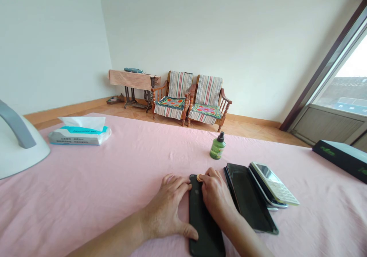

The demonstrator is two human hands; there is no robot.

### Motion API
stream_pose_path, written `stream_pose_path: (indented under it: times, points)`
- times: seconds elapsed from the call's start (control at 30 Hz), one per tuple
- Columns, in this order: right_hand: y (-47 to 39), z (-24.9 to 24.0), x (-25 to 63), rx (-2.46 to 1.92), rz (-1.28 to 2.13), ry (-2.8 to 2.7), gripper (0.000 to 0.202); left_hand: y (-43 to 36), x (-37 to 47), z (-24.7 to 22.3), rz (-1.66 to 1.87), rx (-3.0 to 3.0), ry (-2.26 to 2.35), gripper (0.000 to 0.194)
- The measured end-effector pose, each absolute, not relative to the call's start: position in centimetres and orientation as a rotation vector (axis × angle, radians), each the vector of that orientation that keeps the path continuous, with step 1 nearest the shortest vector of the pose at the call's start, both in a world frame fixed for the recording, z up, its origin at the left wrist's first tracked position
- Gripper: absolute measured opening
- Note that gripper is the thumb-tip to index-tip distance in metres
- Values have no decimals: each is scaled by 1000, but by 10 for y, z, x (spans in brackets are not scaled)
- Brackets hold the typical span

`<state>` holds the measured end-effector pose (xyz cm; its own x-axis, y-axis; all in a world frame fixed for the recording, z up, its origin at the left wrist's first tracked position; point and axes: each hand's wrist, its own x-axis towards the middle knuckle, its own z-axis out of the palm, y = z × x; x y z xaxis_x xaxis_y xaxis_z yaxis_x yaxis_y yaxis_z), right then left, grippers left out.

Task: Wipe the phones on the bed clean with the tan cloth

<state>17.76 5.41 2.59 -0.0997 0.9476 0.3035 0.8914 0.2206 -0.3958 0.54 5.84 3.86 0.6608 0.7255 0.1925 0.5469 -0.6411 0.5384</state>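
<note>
A black smartphone (202, 215) lies face down on the pink cloth, its back upward. My left hand (168, 207) steadies it from the left side, fingertips at the upper edge and thumb on the lower part of the back. Between the fingers of my right hand (216, 192) is a small round beige pad (199, 178), pressed on the phone's top end near the camera. Just right of this hand lies a stack of dark phones (249, 196). Beside it, a white keypad phone (273, 182) tops another pile. A green spray bottle (217, 148) stands upright beyond my hands.
The pink cloth (137, 146) covers the table. At left are a tissue pack (80, 135) and a white object with a grey handle (21, 142). A black box (341, 159) sits at the right edge. Two wooden chairs (208, 100) and a cloth-covered sewing table (130, 79) stand behind.
</note>
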Motion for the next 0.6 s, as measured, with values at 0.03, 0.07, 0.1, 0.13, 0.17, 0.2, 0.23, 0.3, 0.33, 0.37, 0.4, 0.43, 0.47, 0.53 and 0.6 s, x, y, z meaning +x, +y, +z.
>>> stream_pose_path:
  times: [0.03, 0.07, 0.1, 0.13, 0.17, 0.2, 0.23, 0.3, 0.33, 0.37, 0.4, 0.43, 0.47, 0.53, 0.6]
  points:
    - [54, 26, 178, -1697, 150, -2006, 34, 58, 5, 39, 546, 2437, 999, 87]
    - [55, 26, 178, -1691, 153, -2011, 33, 58, 6, 40, 537, 2436, 1000, 87]
    - [55, 26, 176, -1678, 160, -2023, 32, 58, 6, 40, 527, 2437, 999, 87]
    - [55, 26, 174, -1662, 168, -2037, 31, 59, 6, 41, 516, 2439, 995, 87]
    - [55, 27, 172, -1647, 177, -2049, 30, 59, 6, 41, 510, 2442, 990, 87]
    - [55, 27, 170, -1637, 183, -2059, 29, 59, 6, 41, 508, 2447, 983, 87]
    - [56, 27, 169, -1634, 186, -2062, 29, 59, 6, 41, 510, 2450, 980, 86]
    - [57, 27, 170, -1653, 177, -2051, 31, 59, 5, 40, 526, 2450, 990, 85]
    - [57, 27, 171, -1669, 167, -2039, 31, 59, 5, 40, 531, 2450, 994, 84]
    - [57, 26, 172, -1682, 159, -2029, 31, 59, 5, 39, 532, 2449, 997, 84]
    - [57, 26, 172, -1687, 155, -2023, 31, 59, 5, 40, 529, 2448, 1000, 83]
    - [57, 25, 172, -1683, 157, -2025, 30, 59, 5, 40, 524, 2449, 999, 84]
    - [57, 25, 171, -1670, 164, -2033, 30, 59, 6, 40, 517, 2451, 995, 85]
    - [56, 25, 169, -1639, 183, -2056, 29, 59, 6, 41, 508, 2453, 988, 87]
    - [56, 26, 169, -1635, 188, -2058, 30, 59, 6, 41, 518, 2450, 986, 87]
